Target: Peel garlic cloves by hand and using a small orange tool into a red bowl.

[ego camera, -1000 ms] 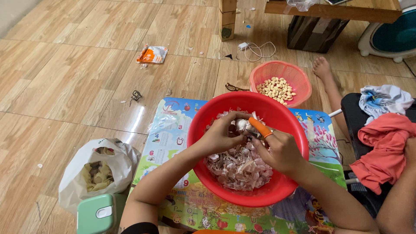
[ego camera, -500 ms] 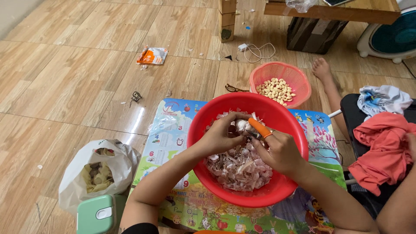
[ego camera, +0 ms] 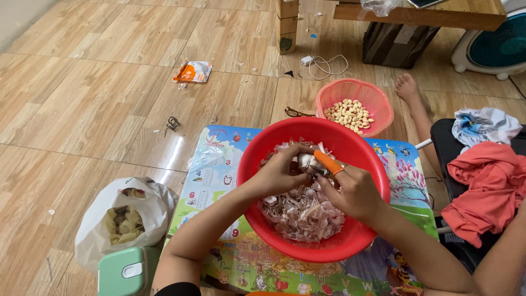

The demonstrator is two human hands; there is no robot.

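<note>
While both hands work over the big red basin (ego camera: 368,164), the left hand (ego camera: 279,174) is curled closed around a pale garlic bulb (ego camera: 304,160), pinching it just above the heap of garlic skins (ego camera: 302,211). Right hand (ego camera: 353,192) is wrapped tight on a small knife with an orange handle (ego camera: 327,162); blade tip sits right at the bulb, touching or nearly so, can't tell which. Handle pokes up between thumb and forefinger.

Basin sits on a colourful children's play mat (ego camera: 219,175) on the wooden plank floor (ego camera: 98,98). Skins fill the basin's lower half, pinkish-white, loose.

Behind the basin, just beside its far rim: smaller pink perforated basket (ego camera: 378,93) holding peeled garlic cloves (ego camera: 348,114). Dark eyeglasses (ego camera: 298,113) lie on the floor between the two, left of the basket.

Left of the mat: white plastic bag (ego camera: 93,230), open, yellowish scraps inside. Mint-green lidded box (ego camera: 123,272) just beside it, at the bottom edge.

Further out on the floor: orange-and-white wrapper (ego camera: 192,71), small dark clip-like object (ego camera: 172,123), white charger with cable (ego camera: 323,64).

Right side: bare foot (ego camera: 408,87) near the basket, red cloth (ego camera: 485,192) and a pale printed cloth (ego camera: 482,125) piled on a dark seat. Fan base (ego camera: 493,49) top right
</note>
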